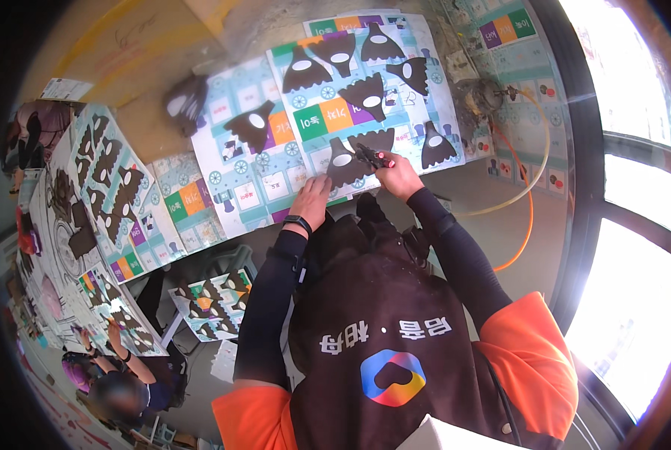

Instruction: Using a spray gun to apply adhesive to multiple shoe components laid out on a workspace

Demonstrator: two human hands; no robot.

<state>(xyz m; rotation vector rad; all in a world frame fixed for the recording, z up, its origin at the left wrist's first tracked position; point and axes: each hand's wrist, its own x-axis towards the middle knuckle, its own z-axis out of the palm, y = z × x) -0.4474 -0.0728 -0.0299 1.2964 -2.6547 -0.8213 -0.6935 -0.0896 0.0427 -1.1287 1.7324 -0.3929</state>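
My right hand [400,177] is closed around a small dark tool [368,156] with pinkish-red parts; its exact kind is hard to make out. The tool sits over a dark brown cut piece [380,139], partly hiding it. Just left of that lies another brown piece [340,159] with a white oval and a wavy edge. My left hand [312,201], with a dark band on its wrist, lies flat at the near edge of the printed sheet [264,195], fingertips by that piece. Several similar pieces, such as one brown piece [306,72], are spread over the sheet.
At the table's right stands a round, grimy device [482,97] with a yellow hose [548,139] and an orange hose [531,217]. Another table [155,259] at left bears more brown pieces. A co-worker [121,390] works there. A stool [214,304] holding pieces stands below. Windows line the right.
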